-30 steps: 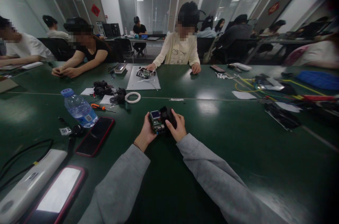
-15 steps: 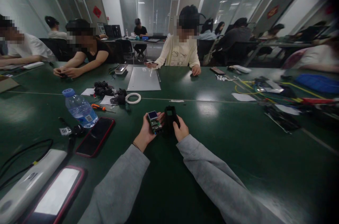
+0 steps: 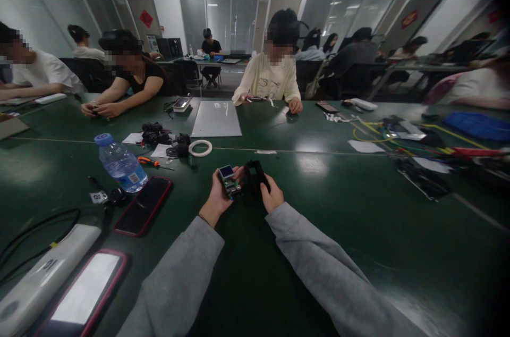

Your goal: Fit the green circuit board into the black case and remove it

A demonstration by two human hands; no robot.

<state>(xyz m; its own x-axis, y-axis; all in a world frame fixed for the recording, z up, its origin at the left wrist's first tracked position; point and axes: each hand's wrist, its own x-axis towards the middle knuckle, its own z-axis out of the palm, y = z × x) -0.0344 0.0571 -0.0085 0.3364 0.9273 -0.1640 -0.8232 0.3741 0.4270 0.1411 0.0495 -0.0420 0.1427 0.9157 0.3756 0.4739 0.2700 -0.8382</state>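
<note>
My left hand (image 3: 215, 200) is closed around a green circuit board (image 3: 231, 186) with a small screen (image 3: 227, 171) at its upper end. In my right hand (image 3: 273, 194) is a black plastic case (image 3: 255, 176), tilted, with a rectangular window near its top. The thumb presses on the case's right side. Both things are held above the green table (image 3: 255, 252), close together; whether the left fingertips touch the case I cannot tell.
To the left are a water bottle (image 3: 121, 164), a dark phone (image 3: 144, 205), a white device (image 3: 48, 273), a lit phone (image 3: 85, 294) and an orange screwdriver (image 3: 149, 162). Beyond lie a white ring (image 3: 200, 148), black cables (image 3: 179, 144) and a laptop (image 3: 216, 119). A person (image 3: 271, 76) sits opposite.
The board and the case have shifted slightly left, and the case leans a bit more. Across the table, the person has moved a phone-like thing to the right, toward their body.
</note>
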